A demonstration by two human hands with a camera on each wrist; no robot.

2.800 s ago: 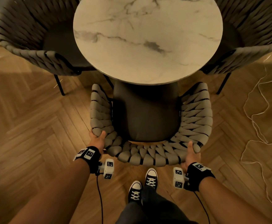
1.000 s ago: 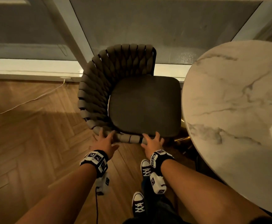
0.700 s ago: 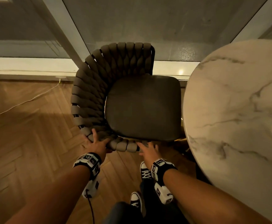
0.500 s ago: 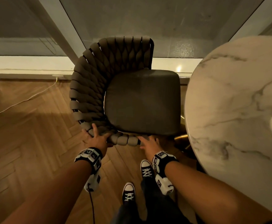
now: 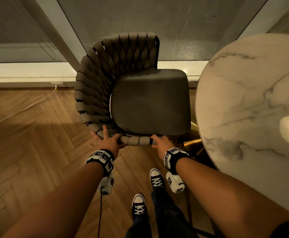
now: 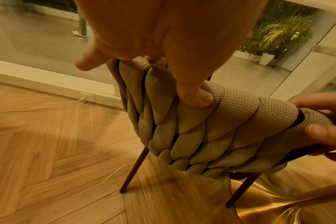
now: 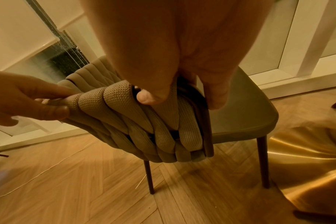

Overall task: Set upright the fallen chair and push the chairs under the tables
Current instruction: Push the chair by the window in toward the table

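An upright chair [image 5: 150, 102] with a woven grey back and a dark seat stands just left of the round marble table [image 5: 251, 100]. Its open front faces the table edge. My left hand [image 5: 106, 139] grips the near end of the woven rim, with the thumb [image 6: 195, 97] pressed on the weave. My right hand [image 5: 159, 141] holds the same rim a little to the right, by the frame's end post, and its thumb [image 7: 150, 97] is tucked against the straps. Each wrist view also shows the other hand on the rim. The chair [image 7: 240, 118] has its thin dark legs on the floor.
A glass door and its white sill run close behind the chair. A white cable [image 5: 25, 109] trails from a socket [image 5: 57, 83] across the wooden floor at left. The table's gold base [image 5: 194, 143] sits by the chair's near leg. My sneakers [image 5: 155, 177] stand just behind my hands.
I have turned from a chair tucked under the table to this one. Over the last second my hands went from touching the rim with spread fingers to gripping it.
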